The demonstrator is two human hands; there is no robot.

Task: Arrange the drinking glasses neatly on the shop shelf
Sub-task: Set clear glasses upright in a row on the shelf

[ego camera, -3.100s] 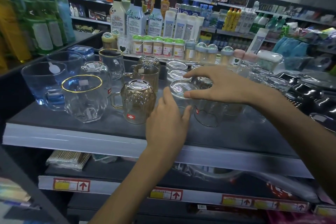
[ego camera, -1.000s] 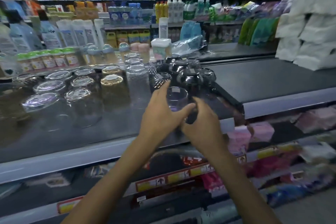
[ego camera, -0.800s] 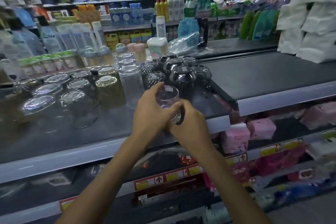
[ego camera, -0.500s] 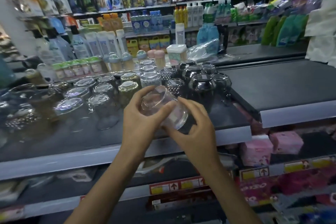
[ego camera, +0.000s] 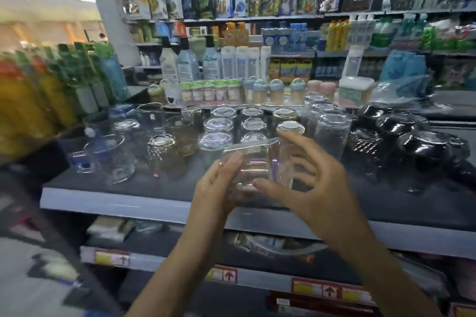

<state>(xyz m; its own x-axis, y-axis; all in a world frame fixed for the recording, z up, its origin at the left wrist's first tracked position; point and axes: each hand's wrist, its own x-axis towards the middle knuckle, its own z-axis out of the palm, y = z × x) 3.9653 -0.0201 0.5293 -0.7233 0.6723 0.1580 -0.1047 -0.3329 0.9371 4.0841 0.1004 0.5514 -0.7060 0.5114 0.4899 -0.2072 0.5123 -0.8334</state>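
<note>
Two-handed, holds a clear glass [ego camera: 253,163] above the near edge of the shelf [ego camera: 116,203]: left hand [ego camera: 216,193] and right hand [ego camera: 316,188] curled round its sides; mouth and base lost in blur.

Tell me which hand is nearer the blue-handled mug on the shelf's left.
Left. The left hand grips the clear glass on the side facing the blue-handled mug; the right hand grips its other side, farther right of the mug.

Clear drinking glass [ego camera: 251,165] held tilted above the shelf [ego camera: 144,204] edge.
</note>
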